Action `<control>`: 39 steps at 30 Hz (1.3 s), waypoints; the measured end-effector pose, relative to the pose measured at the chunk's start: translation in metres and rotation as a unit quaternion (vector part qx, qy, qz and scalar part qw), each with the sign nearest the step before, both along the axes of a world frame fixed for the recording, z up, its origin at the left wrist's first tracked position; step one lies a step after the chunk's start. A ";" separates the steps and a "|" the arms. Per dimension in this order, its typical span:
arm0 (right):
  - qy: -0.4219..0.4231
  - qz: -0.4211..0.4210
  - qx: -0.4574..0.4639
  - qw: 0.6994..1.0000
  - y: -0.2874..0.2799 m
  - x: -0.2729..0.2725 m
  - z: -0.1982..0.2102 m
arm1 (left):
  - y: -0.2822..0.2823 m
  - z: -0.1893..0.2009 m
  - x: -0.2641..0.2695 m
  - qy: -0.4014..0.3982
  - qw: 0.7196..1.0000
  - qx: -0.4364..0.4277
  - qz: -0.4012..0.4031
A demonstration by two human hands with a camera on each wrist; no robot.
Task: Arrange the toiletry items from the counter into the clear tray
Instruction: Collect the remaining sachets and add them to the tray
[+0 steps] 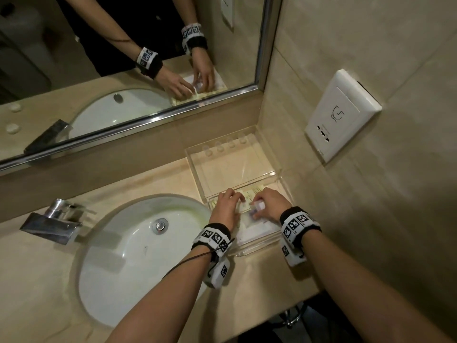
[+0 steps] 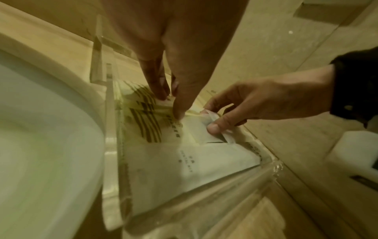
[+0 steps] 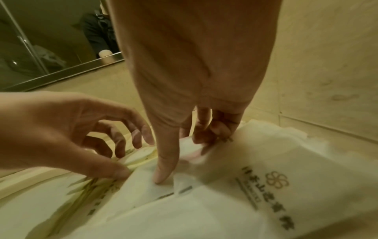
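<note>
Head view: both hands work inside the clear tray (image 1: 273,240) at the sink's (image 1: 118,263) 3 o'clock on the desk (image 1: 37,293). Right hand (image 1: 268,203) pinches a small white packet (image 1: 258,206). Left hand (image 1: 226,206), fingers extended, presses a striped yellow packet (image 2: 143,119). White pouch (image 2: 174,169) lies at the tray's 6 o'clock end.

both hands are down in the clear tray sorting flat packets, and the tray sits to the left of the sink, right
Not quite: the clear tray sits to the right of the sink, in the corner by the wall, as the head view shows. The rest holds: the left hand and right hand are both down in it, handling the flat packets.
</note>
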State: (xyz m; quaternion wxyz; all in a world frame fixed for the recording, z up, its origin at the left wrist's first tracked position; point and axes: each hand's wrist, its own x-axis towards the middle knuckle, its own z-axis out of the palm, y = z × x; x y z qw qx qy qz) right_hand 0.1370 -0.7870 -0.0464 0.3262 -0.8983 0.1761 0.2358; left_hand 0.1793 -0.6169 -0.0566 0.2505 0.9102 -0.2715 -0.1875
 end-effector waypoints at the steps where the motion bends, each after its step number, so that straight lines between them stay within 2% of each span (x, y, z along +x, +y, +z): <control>1: -0.001 0.001 0.004 1.000 0.000 0.000 0.001 | 0.000 -0.001 0.000 -0.001 1.000 -0.005 0.002; 6: 0.003 0.000 0.037 0.999 -0.008 -0.007 0.005 | 0.002 -0.005 0.000 0.007 0.999 -0.030 0.029; 15: 0.000 0.000 0.080 0.997 -0.019 -0.011 0.012 | -0.002 -0.004 -0.002 0.020 0.999 -0.023 0.045; 19: -0.026 -0.015 0.060 0.998 -0.012 -0.007 0.011 | 0.000 -0.002 0.001 0.037 0.998 -0.025 0.040; 24: -0.059 -0.046 0.023 0.997 -0.008 -0.010 0.008 | 0.014 -0.003 0.002 0.014 0.999 -0.006 0.042; 31: -0.087 -0.048 -0.007 0.995 -0.012 -0.023 0.000 | 0.016 -0.002 -0.005 0.004 0.999 -0.013 0.048; 39: -0.111 -0.074 -0.086 0.987 -0.010 -0.035 -0.008 | 0.005 0.005 -0.020 0.047 0.996 -0.050 0.050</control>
